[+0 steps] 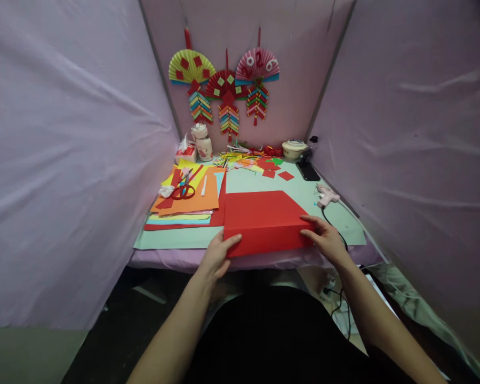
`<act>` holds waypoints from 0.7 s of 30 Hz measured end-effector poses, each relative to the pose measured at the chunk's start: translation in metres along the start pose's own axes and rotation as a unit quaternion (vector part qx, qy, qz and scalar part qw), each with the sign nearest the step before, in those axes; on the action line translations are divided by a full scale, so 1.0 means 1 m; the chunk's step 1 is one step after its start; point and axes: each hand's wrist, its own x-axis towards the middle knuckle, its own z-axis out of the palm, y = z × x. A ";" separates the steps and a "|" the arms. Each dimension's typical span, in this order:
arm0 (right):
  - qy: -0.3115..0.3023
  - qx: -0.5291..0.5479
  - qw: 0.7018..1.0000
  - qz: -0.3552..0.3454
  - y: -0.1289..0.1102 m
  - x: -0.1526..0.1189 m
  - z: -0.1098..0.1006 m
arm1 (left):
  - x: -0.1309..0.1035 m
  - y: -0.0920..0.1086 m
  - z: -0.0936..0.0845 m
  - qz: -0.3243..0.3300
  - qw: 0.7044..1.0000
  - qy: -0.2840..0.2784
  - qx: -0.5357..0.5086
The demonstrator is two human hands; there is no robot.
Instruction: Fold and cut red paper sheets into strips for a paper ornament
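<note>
Two-handed hold: we see the left hand grasping the near-left corner of a creased red sheet, thumb across its front, and the right hand gripping its right end, digits spread. Both forearms slant inward; the sheet spans them at the near edge of the table.

Red ppr, lt grn mat.
</note>
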 end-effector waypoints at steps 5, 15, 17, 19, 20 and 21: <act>-0.065 -0.114 0.991 -0.027 0.005 -0.007 -0.019 | -0.007 -0.005 -0.001 -0.033 0.995 -0.096 0.002; -0.108 -0.336 0.863 -0.362 -0.114 -0.037 0.025 | -0.029 0.000 0.029 0.101 0.959 -0.162 0.207; -0.137 -0.333 0.857 -0.368 -0.127 -0.046 0.034 | -0.040 0.007 0.032 0.117 0.945 -0.196 0.234; -0.141 -0.339 0.854 -0.369 -0.131 -0.054 0.037 | -0.049 0.014 0.031 0.118 0.933 -0.238 0.243; -0.139 -0.345 0.851 -0.371 -0.131 -0.058 0.036 | -0.053 0.017 0.030 0.116 0.927 -0.258 0.246; -0.136 -0.352 0.848 -0.372 -0.131 -0.062 0.034 | -0.055 0.019 0.029 0.117 0.921 -0.277 0.248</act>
